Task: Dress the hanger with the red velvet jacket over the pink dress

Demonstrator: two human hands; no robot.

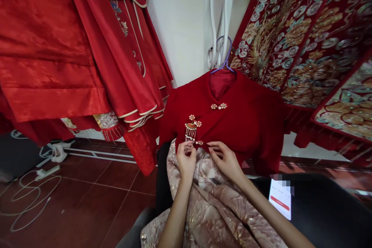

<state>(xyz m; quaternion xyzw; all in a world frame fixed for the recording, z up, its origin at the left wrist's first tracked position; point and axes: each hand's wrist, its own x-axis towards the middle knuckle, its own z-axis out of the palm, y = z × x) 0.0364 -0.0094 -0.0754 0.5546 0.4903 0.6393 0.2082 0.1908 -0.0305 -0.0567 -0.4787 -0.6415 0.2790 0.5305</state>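
A short red jacket (250,120) hangs on a purple hanger (225,60) in front of me, with pearl clasps (218,106) and a tasselled gold brooch (192,128) down its front. My left hand (186,161) pinches the lowest clasp (199,143) at the jacket's hem. Beside it, my right hand (225,159) grips the hem edge with curled fingers. Under both forearms lies a pale gold brocade skirt (212,209), draped over a black chair.
Red satin garments (72,46) hang at the left. Red panels with gold and sequin embroidery (305,31) hang at the right. A white cable and power strip (43,172) lie on the dark red tile floor. A white paper tag (280,199) rests on the black seat.
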